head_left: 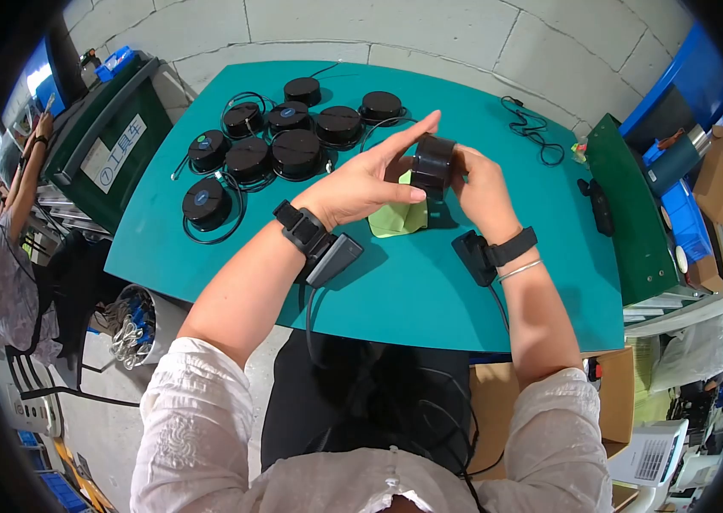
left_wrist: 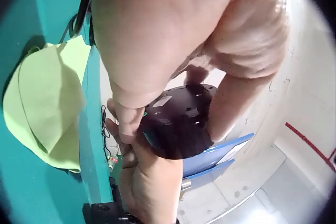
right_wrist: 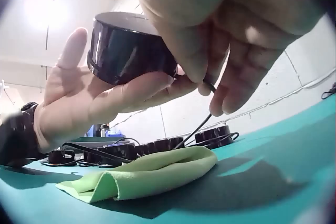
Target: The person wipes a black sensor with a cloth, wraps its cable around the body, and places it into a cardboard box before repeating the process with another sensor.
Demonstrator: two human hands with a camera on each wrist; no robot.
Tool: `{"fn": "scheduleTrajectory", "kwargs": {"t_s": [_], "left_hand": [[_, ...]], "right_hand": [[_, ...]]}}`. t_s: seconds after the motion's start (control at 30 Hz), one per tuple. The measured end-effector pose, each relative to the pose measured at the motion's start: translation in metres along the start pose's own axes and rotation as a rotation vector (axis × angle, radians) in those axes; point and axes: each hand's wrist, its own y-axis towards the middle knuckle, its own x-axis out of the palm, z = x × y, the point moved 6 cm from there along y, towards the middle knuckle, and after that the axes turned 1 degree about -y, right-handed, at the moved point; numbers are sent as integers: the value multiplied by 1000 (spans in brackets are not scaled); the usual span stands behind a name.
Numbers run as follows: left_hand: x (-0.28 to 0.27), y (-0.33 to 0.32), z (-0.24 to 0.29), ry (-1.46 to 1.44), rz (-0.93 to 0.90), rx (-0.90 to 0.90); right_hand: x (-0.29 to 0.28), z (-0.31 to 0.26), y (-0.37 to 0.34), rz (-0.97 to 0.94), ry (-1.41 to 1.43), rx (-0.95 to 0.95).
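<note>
My left hand holds a black round puck-shaped device between its thumb and outstretched fingers, above the table. In the left wrist view, small holes and a pale label show on one flat face of the device. My right hand is close against the device's other side. Its fingertips pinch a thin black cable in the right wrist view, and the cable runs down toward the table. Below the hands lies a folded light-green cloth on the teal table.
Several similar black round devices with coiled cables stand at the table's back left. A loose black cable lies at the back right, near a green cabinet. A wall runs behind. Another person's arm shows far left.
</note>
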Motion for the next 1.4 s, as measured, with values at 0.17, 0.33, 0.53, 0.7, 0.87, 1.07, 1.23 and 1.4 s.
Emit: {"fn": "scheduleTrajectory", "kwargs": {"t_s": [0.17,0.33,0.53,0.7,0.87,1.07,1.23,1.4], "left_hand": [[3,0,7,75,-16,48],[-5,0,11,275,90,135],[-25,0,2,-180,285,52],[-38,0,-18,-429,356,-103],[-31,0,-21,-534,325,-206],[-29,-4,2,-391,409,-93],[-32,-3,2,-99,391,17],[-56,-7,19,-520,433,155]], "right_hand": [[-3,0,0,55,-23,-41],[-2,-2,-2,34,89,55],[0,-25,3,-7,-32,-119],[-4,-29,3,100,-56,-223],[-9,-30,1,140,14,-190],[-6,-35,-1,119,-37,-271],[3,-33,-4,-18,229,-54],[-8,-4,-2,17,341,50]]}}
